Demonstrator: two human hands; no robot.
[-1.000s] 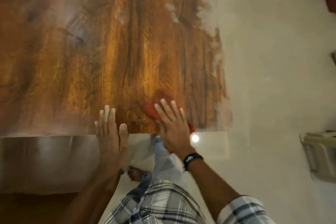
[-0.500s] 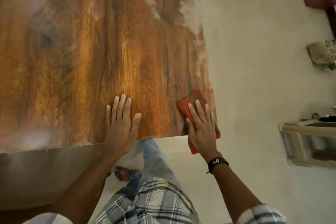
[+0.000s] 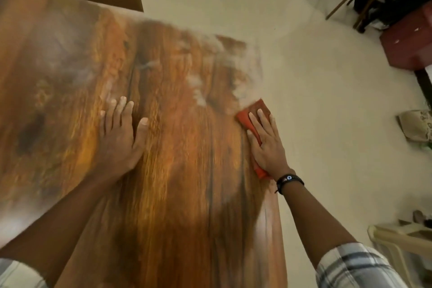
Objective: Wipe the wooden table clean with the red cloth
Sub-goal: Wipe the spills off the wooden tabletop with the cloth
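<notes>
Pressing flat on the red cloth (image 3: 253,116), the right hand (image 3: 266,145) has its fingers straight and slightly spread, palm down, pinning the cloth against the wooden table (image 3: 177,170) rather than gripping it. There is one cloth, and it lies at the table's right edge; one corner shows beyond the fingertips and a strip shows below the heel of the hand, by the wrist. A dark band (image 3: 289,181) circles that wrist, and a plaid sleeve (image 3: 355,264) covers the forearm nearer the camera.

The left hand (image 3: 119,140) lies open on the table, well to the left of the cloth, with fingers extended and the thumb held out to the side. It holds nothing and touches only the wood.

One table fills most of the view, its grain blurred. Pale, dusty patches lie on the wood beyond the cloth, toward the table's far right corner, and along its left part.

To the right of the table is light floor (image 3: 327,91), where a dark red box (image 3: 411,44) and a pale plastic stool (image 3: 402,241) stand well apart from it.
</notes>
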